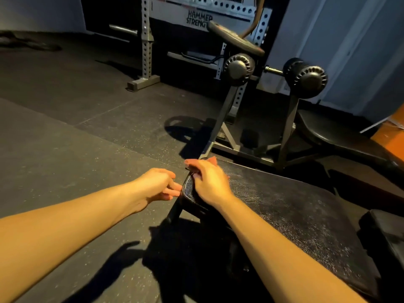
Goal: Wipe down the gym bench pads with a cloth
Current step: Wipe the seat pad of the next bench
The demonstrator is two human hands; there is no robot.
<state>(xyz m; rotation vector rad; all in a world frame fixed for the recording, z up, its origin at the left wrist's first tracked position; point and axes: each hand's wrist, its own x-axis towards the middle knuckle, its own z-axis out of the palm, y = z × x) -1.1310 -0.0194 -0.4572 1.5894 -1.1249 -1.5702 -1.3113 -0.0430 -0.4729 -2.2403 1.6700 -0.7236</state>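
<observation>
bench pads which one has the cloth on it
The long speckled pad in the middle: the right hand holds the reddish cloth on its end. The dark pad at lower right and the bench behind show none.

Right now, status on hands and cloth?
Left hand open, beside bench pad. Right hand holds reddish cloth on pad's end. Nothing in the way on the pad.
</observation>
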